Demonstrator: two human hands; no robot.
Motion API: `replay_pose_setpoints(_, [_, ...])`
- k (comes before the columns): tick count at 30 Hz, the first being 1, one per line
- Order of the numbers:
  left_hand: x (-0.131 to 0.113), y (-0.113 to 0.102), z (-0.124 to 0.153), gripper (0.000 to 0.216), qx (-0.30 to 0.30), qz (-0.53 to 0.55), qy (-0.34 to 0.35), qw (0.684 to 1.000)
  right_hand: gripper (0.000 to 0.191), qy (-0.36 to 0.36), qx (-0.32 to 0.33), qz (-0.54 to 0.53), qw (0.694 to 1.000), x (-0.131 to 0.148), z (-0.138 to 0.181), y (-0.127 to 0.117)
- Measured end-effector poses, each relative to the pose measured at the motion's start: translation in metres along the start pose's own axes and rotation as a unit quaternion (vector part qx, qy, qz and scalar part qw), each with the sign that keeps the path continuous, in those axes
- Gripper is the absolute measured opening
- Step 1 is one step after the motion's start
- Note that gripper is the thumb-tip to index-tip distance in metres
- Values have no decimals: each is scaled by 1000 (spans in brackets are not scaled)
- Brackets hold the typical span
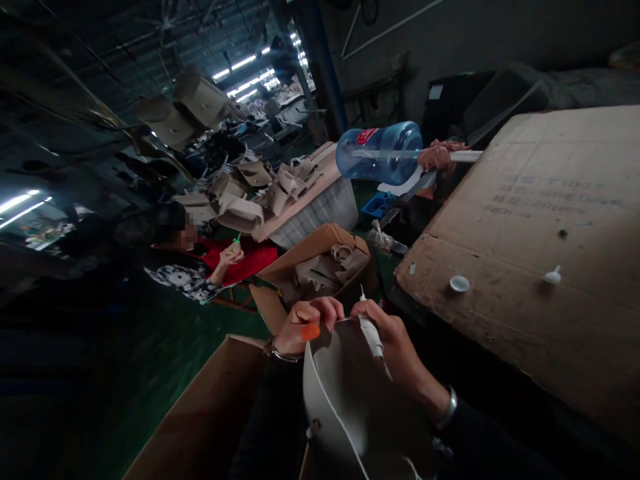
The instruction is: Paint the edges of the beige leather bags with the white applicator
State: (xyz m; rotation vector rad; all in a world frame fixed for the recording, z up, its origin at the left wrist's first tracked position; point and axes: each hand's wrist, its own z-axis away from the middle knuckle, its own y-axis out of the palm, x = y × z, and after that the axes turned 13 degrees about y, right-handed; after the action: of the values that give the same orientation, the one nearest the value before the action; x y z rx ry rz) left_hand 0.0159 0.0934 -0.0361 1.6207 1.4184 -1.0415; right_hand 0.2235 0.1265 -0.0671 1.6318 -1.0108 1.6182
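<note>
Gripping the grey piece (350, 393) at its top edge, my left hand (305, 323) pinches shut; right hand (387, 340) clasps a white tube (371, 333).

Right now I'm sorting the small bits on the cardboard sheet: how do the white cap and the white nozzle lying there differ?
The cap is a flat, round disc with a shallow rim; the nozzle is cone-shaped with a narrow tip. The cap lies nearer the sheet's left edge; the nozzle lies further right, toward the middle. The cap looks wider and lower; the nozzle stands taller. Both are small, white, and rest loose on the cardboard, apart from each other.
</note>
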Motion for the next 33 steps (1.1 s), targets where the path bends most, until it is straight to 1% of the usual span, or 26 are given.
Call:
replay_pose_setpoints(2, [-17, -4, -2, 46, 19, -60, -80, 995, 19, -11, -14, 49, 999, -3, 1, 1])
replay_pose_setpoints(4, [-31, -7, -4, 17, 36, -101, -138, 985, 18, -23, -29, 100, 994, -3, 1, 0])
replay_pose_setpoints(5, [-36, -7, -4, 20, 55, -121, -164, 977, 19, -25, -34, 119, 992, -2, 2, -1])
replay_pose_setpoints(7, [-42, -4, -5, 44, 117, -170, -210, 956, 21, -24, -33, 146, 988, -1, 2, -2])
replay_pose_setpoints(9, [-41, 4, -4, 50, 166, -207, -230, 936, 24, -25, -32, 161, 986, -1, 2, -2])
replay_pose_setpoints(10, [-38, 9, -2, 50, 167, -214, -234, 934, 24, -25, -37, 168, 985, -1, 2, -2])
replay_pose_setpoints(11, [-34, 14, 0, 49, 151, -214, -235, 936, 23, -23, -43, 175, 983, -2, 1, -3])
replay_pose_setpoints(14, [-16, 28, 9, 44, 53, -219, -252, 941, 22, -20, -62, 207, 976, -5, 1, -4])
replay_pose_setpoints(16, [-6, 34, 15, 40, 8, -264, -256, 930, 23, -20, -67, 230, 971, -8, 0, -4])
replay_pose_setpoints(17, [-4, 35, 17, 37, 2, -297, -250, 921, 23, -19, -69, 237, 969, -9, 0, -4])
replay_pose_setpoints(19, [-6, 37, 18, 30, 26, -365, -226, 903, 24, -17, -71, 242, 968, -11, 0, -4])
replay_pose_setpoints(21, [-14, 38, 15, 25, 79, -413, -205, 884, 24, -12, -69, 241, 968, -12, 0, -2])
replay_pose_setpoints(23, [-23, 39, 11, 26, 123, -445, -202, 864, 24, -7, -63, 241, 969, -12, 1, 0])
replay_pose_setpoints(25, [-27, 41, 9, 27, 140, -473, -213, 843, 24, 4, -48, 235, 971, -12, 2, 3])
replay_pose_setpoints(28, [-20, 43, 10, 16, 147, -505, -221, 821, 24, 21, -23, 218, 975, -13, 3, 3])
replay_pose_setpoints(30, [-12, 45, 13, 9, 135, -498, -212, 830, 23, 27, -19, 213, 977, -15, 4, 0])
replay_pose_setpoints(33, [-4, 46, 15, 16, 123, -460, -193, 858, 24, 34, -31, 213, 976, -20, 4, -6])
